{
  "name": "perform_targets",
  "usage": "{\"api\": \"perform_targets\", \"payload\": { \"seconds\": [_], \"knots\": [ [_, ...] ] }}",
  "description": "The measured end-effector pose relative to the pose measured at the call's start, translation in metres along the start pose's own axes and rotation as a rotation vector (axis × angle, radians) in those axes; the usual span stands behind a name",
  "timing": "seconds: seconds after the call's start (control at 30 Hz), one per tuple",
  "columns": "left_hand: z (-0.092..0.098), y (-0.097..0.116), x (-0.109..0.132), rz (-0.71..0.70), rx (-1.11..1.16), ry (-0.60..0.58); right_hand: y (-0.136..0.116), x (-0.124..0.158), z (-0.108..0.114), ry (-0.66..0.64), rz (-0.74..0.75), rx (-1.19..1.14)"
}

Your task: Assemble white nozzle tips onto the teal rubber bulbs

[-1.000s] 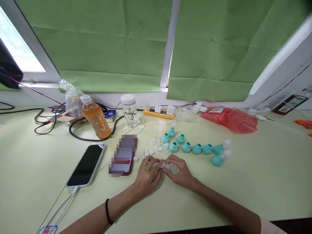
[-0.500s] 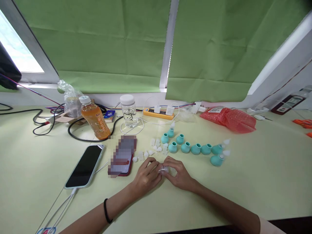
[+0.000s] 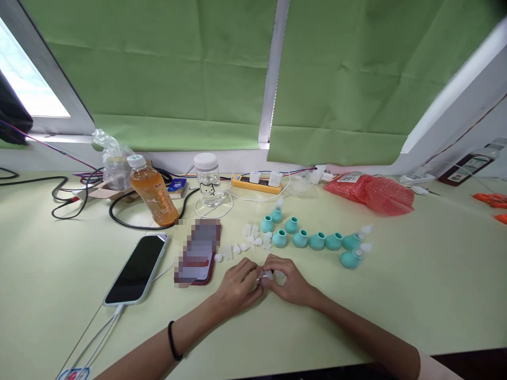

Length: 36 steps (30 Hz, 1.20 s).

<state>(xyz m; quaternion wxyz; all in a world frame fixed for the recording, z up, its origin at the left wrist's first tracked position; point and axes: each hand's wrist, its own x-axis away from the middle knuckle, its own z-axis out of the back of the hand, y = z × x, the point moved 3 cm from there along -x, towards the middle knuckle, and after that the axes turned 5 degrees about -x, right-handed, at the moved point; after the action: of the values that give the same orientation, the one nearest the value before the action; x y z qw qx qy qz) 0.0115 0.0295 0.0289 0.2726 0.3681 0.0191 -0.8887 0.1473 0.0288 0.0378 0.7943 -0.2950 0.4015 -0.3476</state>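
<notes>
My left hand and my right hand meet on the pale green table, fingertips pinched together on a small clear plastic piece. Just beyond them lie several small white caps scattered loose. A row of several teal rubber bulbs runs to the right of the caps; some at the right end carry white tips. A black band circles my left wrist.
A black phone on a white cable and a red-cased phone lie left of my hands. Behind stand an orange drink bottle, a clear jar, a yellow power strip, black cables and a red plastic bag.
My hands have stayed together on the clear piece, with the fingers shifting slightly. The view has drifted a little to the right.
</notes>
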Motion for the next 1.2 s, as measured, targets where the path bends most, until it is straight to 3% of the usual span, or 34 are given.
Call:
{"api": "perform_targets", "payload": {
  "seconds": [0.2, 0.27, 0.33, 0.4, 0.47, 0.57, 0.67, 0.9, 1.03, 1.2],
  "knots": [
    [-0.003, 0.001, 0.003, -0.064, -0.016, 0.003, -0.006, 0.0, 0.0, -0.064, 0.062, 0.035],
    [-0.003, 0.0, 0.002, -0.01, 0.031, 0.024, -0.005, -0.001, 0.01, 0.05, 0.106, 0.092],
    [-0.002, -0.002, 0.002, 0.079, 0.092, 0.066, -0.002, -0.002, 0.023, 0.245, 0.136, 0.244],
    [-0.001, -0.006, 0.003, 0.175, 0.151, 0.117, 0.005, -0.003, 0.035, 0.422, 0.112, 0.476],
    [0.0, -0.009, 0.004, 0.25, 0.201, 0.156, 0.016, -0.005, 0.04, 0.493, 0.034, 0.701],
    [0.0, -0.011, 0.005, 0.311, 0.245, 0.188, 0.032, -0.008, 0.038, 0.44, -0.082, 0.872],
    [-0.001, -0.012, 0.005, 0.347, 0.257, 0.176, 0.041, -0.009, 0.035, 0.378, -0.116, 0.9],
    [0.0, -0.019, 0.003, 0.57, 0.338, 0.177, 0.026, -0.005, 0.034, 0.366, 0.006, 0.592],
    [0.002, -0.015, 0.001, 0.461, 0.366, 0.169, 0.014, -0.005, 0.027, 0.238, 0.117, 0.395],
    [0.002, -0.013, 0.001, 0.425, 0.443, 0.121, 0.012, -0.003, 0.02, 0.14, 0.206, 0.454]
  ]
}}
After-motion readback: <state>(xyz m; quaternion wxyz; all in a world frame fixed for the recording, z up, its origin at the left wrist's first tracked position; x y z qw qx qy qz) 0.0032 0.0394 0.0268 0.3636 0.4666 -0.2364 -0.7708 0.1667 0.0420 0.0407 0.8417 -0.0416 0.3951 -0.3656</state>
